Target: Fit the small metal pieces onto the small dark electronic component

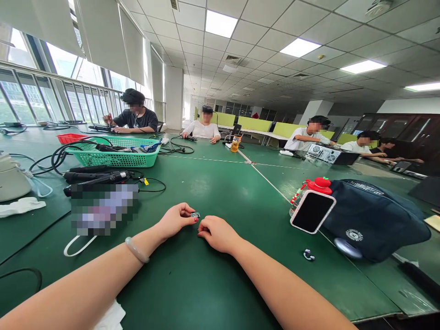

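Between the thumb and fingertips of my left hand (177, 221) is a small dark and silvery piece (195, 215) that resembles a little circuit board; its exact kind is too small to tell. Just to the right, my right hand (220, 233) is closed, its fingers curled and thumb tucked in. Whatever those fingers may hold is hidden. The two hands are close together but apart, low over the green tabletop (206, 284). A pale bangle (136, 250) circles my left wrist.
Left stand a green basket (117, 158) of cables and tools, black handheld devices (99, 178) and a blurred pouch (106, 208). Right are a phone (312, 211) against a red-lidded bottle (318, 184), a dark bag (374, 220) and an earphone (309, 255). Several people sit around the table.
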{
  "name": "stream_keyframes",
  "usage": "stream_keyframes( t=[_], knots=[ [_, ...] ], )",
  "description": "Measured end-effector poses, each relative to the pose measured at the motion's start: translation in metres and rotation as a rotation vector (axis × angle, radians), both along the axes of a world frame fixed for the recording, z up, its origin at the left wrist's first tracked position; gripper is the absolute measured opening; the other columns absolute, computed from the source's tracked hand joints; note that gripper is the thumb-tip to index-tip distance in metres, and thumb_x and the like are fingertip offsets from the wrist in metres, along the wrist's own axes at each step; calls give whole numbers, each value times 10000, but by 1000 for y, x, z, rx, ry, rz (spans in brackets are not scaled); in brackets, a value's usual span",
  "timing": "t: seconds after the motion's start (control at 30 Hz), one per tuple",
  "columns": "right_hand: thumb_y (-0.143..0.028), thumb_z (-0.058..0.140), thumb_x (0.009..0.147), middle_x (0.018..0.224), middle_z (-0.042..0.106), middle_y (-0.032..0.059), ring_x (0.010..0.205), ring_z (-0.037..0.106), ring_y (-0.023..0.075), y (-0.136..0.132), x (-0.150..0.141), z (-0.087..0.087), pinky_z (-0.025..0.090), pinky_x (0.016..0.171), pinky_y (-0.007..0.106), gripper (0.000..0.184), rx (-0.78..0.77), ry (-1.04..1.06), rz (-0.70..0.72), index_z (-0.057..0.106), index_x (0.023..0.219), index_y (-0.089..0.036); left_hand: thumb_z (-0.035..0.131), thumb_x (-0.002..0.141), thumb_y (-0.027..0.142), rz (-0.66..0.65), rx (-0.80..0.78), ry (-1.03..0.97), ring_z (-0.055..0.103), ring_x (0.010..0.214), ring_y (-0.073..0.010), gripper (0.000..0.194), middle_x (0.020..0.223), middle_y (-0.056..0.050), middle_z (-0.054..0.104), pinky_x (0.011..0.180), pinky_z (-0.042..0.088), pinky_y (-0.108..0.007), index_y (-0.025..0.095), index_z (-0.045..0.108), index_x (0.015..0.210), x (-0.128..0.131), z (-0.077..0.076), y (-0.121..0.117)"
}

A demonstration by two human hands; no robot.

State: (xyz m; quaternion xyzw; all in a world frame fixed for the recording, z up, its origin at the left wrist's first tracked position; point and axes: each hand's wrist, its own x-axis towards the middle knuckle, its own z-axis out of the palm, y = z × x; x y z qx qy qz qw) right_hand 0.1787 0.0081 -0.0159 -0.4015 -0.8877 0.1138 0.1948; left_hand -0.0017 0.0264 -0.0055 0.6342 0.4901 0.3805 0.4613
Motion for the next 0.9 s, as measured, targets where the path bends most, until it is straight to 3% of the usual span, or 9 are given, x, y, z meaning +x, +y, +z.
stream_keyframes(
  t=[0.27, 0.37, 0.47, 0.57, 0.9],
  knots=[
    [-136, 462, 837, 783, 593, 20, 784, 549, 123, -4, 1, 3, 406, 718, 226, 178, 14, -43, 7, 620, 769, -183, 739, 542, 304, 6, -10, -13, 610, 687, -163, 315, 696, -19, 655, 720, 464, -317, 159, 559, 756, 0, 1, 0],
    [-177, 462, 852, 805, 601, 24, 797, 545, 127, -8, -3, 4, 414, 738, 237, 175, 48, -18, -16, 626, 793, -186, 741, 545, 285, 10, -12, -42, 606, 694, -155, 308, 698, -16, 651, 731, 461, -311, 156, 562, 760, 0, 0, 0],
    [-245, 524, 834, 919, 614, 33, 887, 529, 143, -11, -9, 1, 413, 807, 262, 138, 92, 15, -9, 631, 909, -199, 736, 563, 279, 23, -36, -109, 607, 714, -153, 308, 719, -22, 654, 740, 463, -311, 152, 562, 782, 0, -2, 1],
    [-268, 564, 812, 1003, 612, 45, 948, 510, 160, -13, -15, -2, 403, 861, 286, 223, 126, 22, 22, 615, 1017, -198, 736, 572, 264, 52, -55, -156, 606, 711, -146, 307, 725, -26, 653, 744, 462, -311, 145, 555, 790, -1, -1, 0],
    [-145, 502, 824, 866, 645, 28, 848, 536, 148, -12, -15, -3, 422, 808, 272, 176, 119, 25, 58, 669, 840, -199, 751, 562, 250, 19, -31, -107, 609, 724, -150, 315, 724, -25, 649, 747, 465, -315, 147, 565, 795, 0, -3, 0]
  ],
)
